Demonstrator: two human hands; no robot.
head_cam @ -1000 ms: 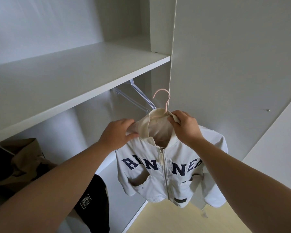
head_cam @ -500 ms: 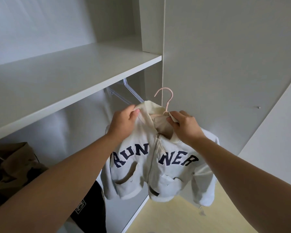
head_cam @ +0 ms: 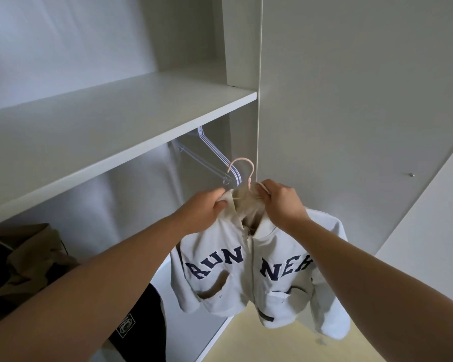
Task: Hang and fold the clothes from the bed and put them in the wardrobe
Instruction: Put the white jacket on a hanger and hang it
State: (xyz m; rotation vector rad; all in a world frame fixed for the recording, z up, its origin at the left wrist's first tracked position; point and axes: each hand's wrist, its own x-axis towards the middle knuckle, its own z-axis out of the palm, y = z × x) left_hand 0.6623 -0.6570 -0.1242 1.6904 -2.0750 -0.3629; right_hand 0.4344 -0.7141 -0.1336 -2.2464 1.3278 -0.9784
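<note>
- Since the earlier frame the left hand [head_cam: 207,210] has dropped lower on the collar, and the two halves of the zipped front now hang wider, so that the lettering reads in two separate groups.
- White jacket [head_cam: 246,280]: it hangs on a pink hanger [head_cam: 242,169] held up in front of the open wardrobe, below the shelf [head_cam: 115,121] and clear of the floor [head_cam: 272,346].
- Left hand: fingers curled, pinching the left edge of the collar.
- Right hand [head_cam: 280,202]: fingers curled round the collar fabric at the foot of the hanger's hook, and a pale cord loops over its fingertips.
- Hanger hook: upright and free above both hands. It overlaps the white hangers [head_cam: 212,152] under the shelf, and whether it touches them cannot be told.
- Wardrobe interior, lower left: a brown garment [head_cam: 37,254] hangs at the far left, with a black garment [head_cam: 144,322] bearing a small square patch partly hidden behind the left forearm.
- White side panel [head_cam: 351,100]: it rises on the right, just behind the jacket.
</note>
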